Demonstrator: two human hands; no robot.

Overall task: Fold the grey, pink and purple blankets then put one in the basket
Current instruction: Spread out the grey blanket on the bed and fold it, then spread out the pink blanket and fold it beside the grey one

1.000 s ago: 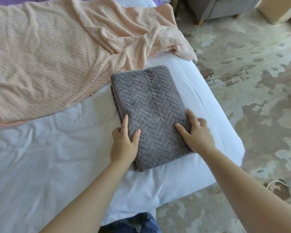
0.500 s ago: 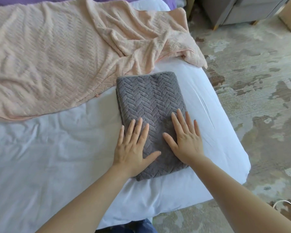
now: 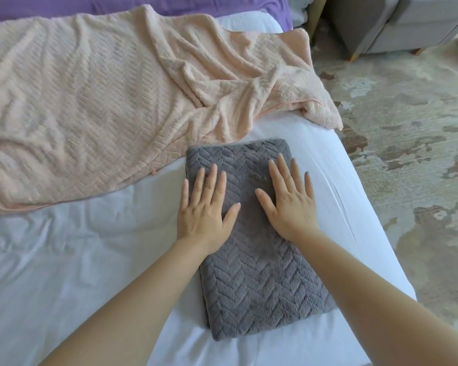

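Observation:
The grey blanket (image 3: 251, 281) lies folded into a neat rectangle on the white bed (image 3: 77, 260), near its right edge. Both my hands press flat on its far half with straight, spread fingers: my left hand (image 3: 204, 207) on the left side, my right hand (image 3: 288, 202) on the right. The pink blanket (image 3: 111, 101) lies spread out and rumpled across the bed beyond the grey one, one corner hanging over the right edge. A strip of the purple blanket (image 3: 117, 6) shows along the top, mostly hidden behind the pink one. No basket is in view.
A patterned beige and brown rug (image 3: 413, 167) covers the floor to the right of the bed. A grey sofa or ottoman (image 3: 391, 25) on wooden legs stands at the top right.
My hands have left the grey blanket's near side edges, flattened out and slid forward over its top to its far half. The view has moved closer.

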